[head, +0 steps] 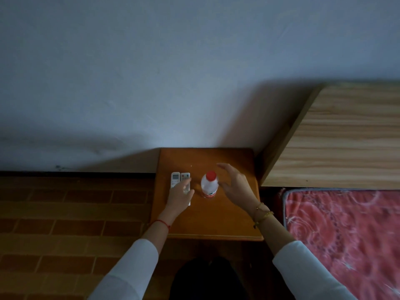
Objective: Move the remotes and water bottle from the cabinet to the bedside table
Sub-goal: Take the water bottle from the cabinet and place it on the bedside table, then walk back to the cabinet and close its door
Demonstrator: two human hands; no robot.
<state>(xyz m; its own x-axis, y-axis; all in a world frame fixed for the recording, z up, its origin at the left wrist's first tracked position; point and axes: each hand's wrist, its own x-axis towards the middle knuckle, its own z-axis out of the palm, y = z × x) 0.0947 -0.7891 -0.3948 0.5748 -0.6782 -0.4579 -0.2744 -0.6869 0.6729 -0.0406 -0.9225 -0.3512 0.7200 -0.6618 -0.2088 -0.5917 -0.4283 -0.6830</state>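
Observation:
Two white remotes lie side by side on the brown bedside table [229, 221]: the left remote [175, 179] and the right remote [185, 177]. A clear water bottle [209, 185] with a red cap stands upright just right of them. My left hand [180, 197] hovers over the near ends of the remotes, fingers spread, covering their lower halves. My right hand [234, 184] is just right of the bottle, fingers curved and apart, not touching it.
A bed with a wooden headboard [337, 139] and red patterned bedding [342, 239] stands right of the table. A pale wall [173, 72] rises behind. The floor [71, 217] at left is brown brick-patterned tile.

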